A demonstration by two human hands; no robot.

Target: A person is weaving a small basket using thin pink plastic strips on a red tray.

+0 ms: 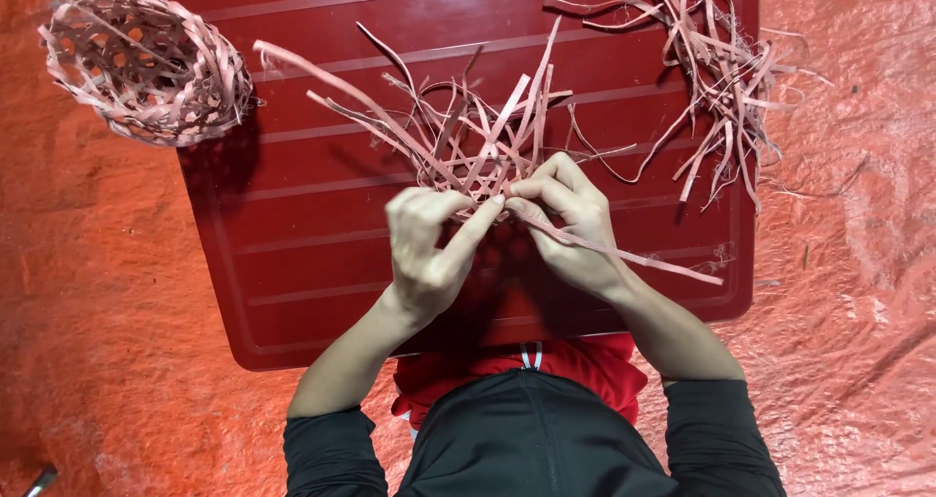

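Observation:
Both hands meet over a flat red board (322,253). My left hand (429,248) and my right hand (570,224) pinch the near edge of a half-woven piece of thin pale strips (468,151), whose loose ends fan out away from me. One long strip (643,258) runs out to the right under my right hand's fingers. The woven centre is partly hidden behind my fingers.
A finished open-weave basket (146,63) lies at the board's far left corner. A heap of loose strips (721,78) lies at the far right. An orange plastic sheet (97,312) covers the ground all around. My black sleeves and red clothing fill the bottom.

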